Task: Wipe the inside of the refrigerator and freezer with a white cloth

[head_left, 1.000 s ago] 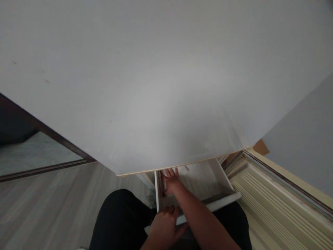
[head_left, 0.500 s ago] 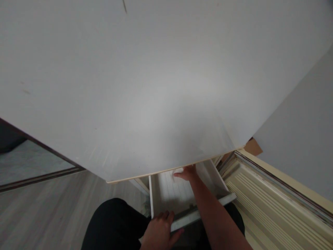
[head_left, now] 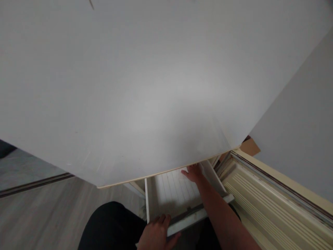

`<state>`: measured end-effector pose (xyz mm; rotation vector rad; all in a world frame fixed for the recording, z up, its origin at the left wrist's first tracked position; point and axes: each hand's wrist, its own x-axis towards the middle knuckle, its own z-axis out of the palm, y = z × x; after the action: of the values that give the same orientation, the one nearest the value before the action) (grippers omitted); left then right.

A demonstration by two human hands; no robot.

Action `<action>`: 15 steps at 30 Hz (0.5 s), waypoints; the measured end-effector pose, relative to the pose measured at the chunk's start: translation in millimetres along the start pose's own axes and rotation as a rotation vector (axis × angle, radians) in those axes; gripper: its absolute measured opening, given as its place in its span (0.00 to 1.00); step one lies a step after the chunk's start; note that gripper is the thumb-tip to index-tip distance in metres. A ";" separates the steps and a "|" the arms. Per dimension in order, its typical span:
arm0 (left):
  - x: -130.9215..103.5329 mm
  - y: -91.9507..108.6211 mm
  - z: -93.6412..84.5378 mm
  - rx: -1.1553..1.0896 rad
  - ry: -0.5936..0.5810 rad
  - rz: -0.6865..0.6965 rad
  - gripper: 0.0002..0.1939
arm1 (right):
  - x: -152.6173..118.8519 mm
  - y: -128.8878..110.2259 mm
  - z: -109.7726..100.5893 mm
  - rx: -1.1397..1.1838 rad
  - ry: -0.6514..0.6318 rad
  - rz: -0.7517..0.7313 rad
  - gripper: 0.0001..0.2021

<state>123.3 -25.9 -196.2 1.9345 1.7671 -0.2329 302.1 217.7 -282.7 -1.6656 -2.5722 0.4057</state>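
Observation:
A white drawer (head_left: pixel 173 199) with a slatted or grooved bottom is pulled out below the tabletop. My left hand (head_left: pixel 155 233) is closed over the left part of its front panel (head_left: pixel 189 219), with the fingers over the top edge and the thumb on the outer side. Inside the drawer, toward the back right, is my right hand (head_left: pixel 194 172), palm down with the thumb spread out. The tabletop's edge partly covers its other fingers. Whether anything thin lies under that hand is hidden.
The large white tabletop (head_left: pixel 156 97) juts over the back of the drawer. To the right stands a cream ribbed panel (head_left: pixel 260 201), with brown cardboard (head_left: pixel 249 147) behind it and a grey wall (head_left: pixel 299 128). My dark-clad knee (head_left: pixel 111 225) is left of the drawer, above a grey wood-look floor (head_left: pixel 65 211).
My right hand has moved to the right inside the drawer. My left hand keeps its grip on the front panel, and the view has shifted slightly.

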 end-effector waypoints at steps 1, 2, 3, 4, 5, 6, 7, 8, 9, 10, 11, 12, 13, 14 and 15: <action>0.2 0.0 0.0 0.002 -0.002 -0.001 0.26 | 0.3 -1.6 -2.4 0.014 -0.020 -0.056 0.31; 0.2 0.0 0.0 0.004 -0.005 -0.003 0.25 | 0.7 -4.5 -4.3 0.026 -0.041 -0.108 0.28; 0.3 0.0 -0.1 0.006 -0.010 -0.006 0.25 | 1.3 -8.5 -5.7 0.037 -0.058 -0.149 0.27; 0.3 -0.1 -0.3 0.007 -0.017 -0.007 0.25 | 2.0 -13.4 -6.4 0.046 -0.070 -0.179 0.26; 0.3 -0.1 -0.6 0.008 -0.024 -0.007 0.25 | 3.1 -18.5 -6.3 0.055 -0.080 -0.199 0.26; 0.3 -0.2 -1.0 0.009 -0.028 -0.008 0.25 | 4.3 -23.4 -5.7 0.062 -0.085 -0.204 0.26; 0.5 -0.3 -1.3 0.009 -0.030 -0.008 0.25 | 5.9 -27.3 -4.8 0.067 -0.088 -0.194 0.26; 0.7 -0.5 -1.6 0.008 -0.031 -0.008 0.25 | 7.7 -29.8 -3.7 0.069 -0.088 -0.169 0.26; 1.0 -0.8 -1.7 0.006 -0.030 -0.007 0.25 | 9.7 -30.5 -2.9 0.070 -0.088 -0.132 0.28; 1.5 -1.1 -1.6 0.005 -0.032 -0.005 0.25 | 11.6 -29.3 -2.4 0.069 -0.083 -0.090 0.29; 2.0 -1.6 -1.4 0.003 -0.038 -0.005 0.26 | 13.2 -26.3 -2.5 0.067 -0.075 -0.042 0.31; 2.6 -2.1 -1.0 -0.001 -0.044 -0.005 0.26 | 14.2 -21.7 -3.1 0.064 -0.063 0.006 0.33; 3.1 -2.6 -0.6 -0.005 -0.048 -0.006 0.26 | 14.1 -16.1 -4.1 0.058 -0.057 0.048 0.34; 3.7 -3.2 0.0 -0.009 -0.051 -0.009 0.26 | 12.6 -9.9 -5.3 0.047 -0.059 0.085 0.34; 4.2 -3.7 0.6 -0.013 -0.050 -0.012 0.26 | 9.6 -3.7 -6.5 0.029 -0.070 0.113 0.35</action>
<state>120.5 -22.4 -199.5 1.8935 1.7444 -0.2710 295.9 226.2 -276.5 -1.8237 -2.5145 0.5145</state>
